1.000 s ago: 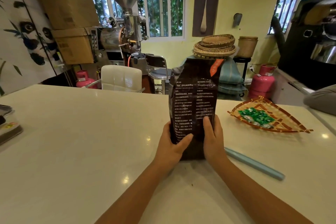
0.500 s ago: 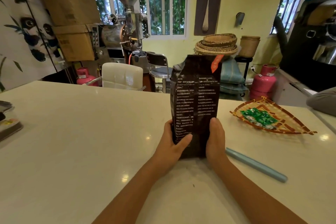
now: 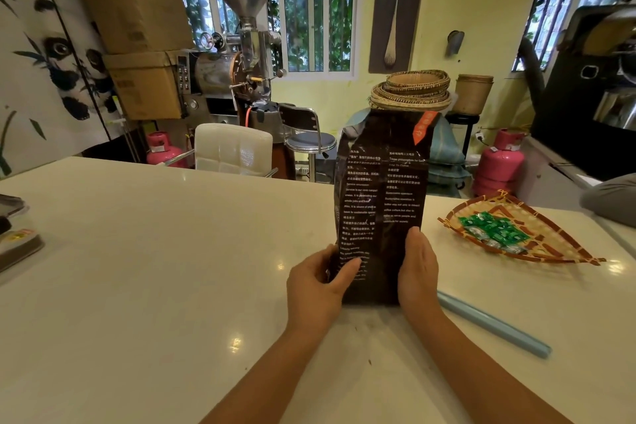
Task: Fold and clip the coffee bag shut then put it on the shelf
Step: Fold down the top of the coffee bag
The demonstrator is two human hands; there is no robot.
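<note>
A tall dark brown coffee bag (image 3: 382,189) with white print and an orange tag stands upright on the white table (image 3: 137,268). Its top is open and unfolded. My left hand (image 3: 318,282) grips its lower left side, thumb across the front. My right hand (image 3: 418,272) holds its lower right edge, fingers flat against the bag. A long light blue clip bar (image 3: 492,327) lies on the table to the right of my right hand, apart from the bag.
A woven tray (image 3: 550,251) with green packets sits at the right. Dark objects (image 3: 13,244) lie at the table's left edge. Beyond the table are a white chair (image 3: 234,148), a coffee roaster (image 3: 237,79), stacked baskets (image 3: 411,89) and pink gas cylinders (image 3: 499,162). A grey sleeve (image 3: 612,200) shows at far right.
My hands stay on the bag's lower sides. My right hand has shifted slightly along the edge; the bag remains upright in the same spot.
</note>
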